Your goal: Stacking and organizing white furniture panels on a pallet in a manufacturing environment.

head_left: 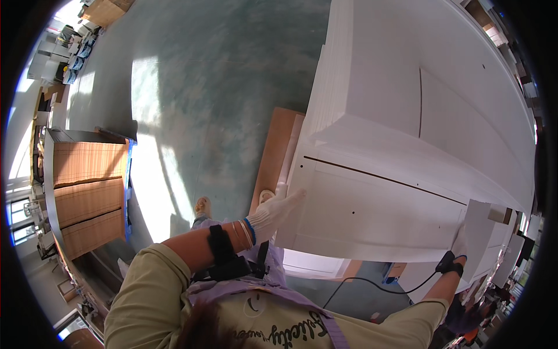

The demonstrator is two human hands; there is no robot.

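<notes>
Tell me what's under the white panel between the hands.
Past the near edge of the white panel, a white surface and a brown strip show; whatever lies directly beneath is covered.

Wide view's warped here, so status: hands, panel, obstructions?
Left hand at left end of white panel; right hand at right end. Black cable sags from right wrist.

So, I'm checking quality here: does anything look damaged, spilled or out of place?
Nothing clearly stands out. The white panel between the left hand and right hand shows no obvious damage; its dark slot looks deliberate. Bright patches on the floor look like sunlight.
</notes>
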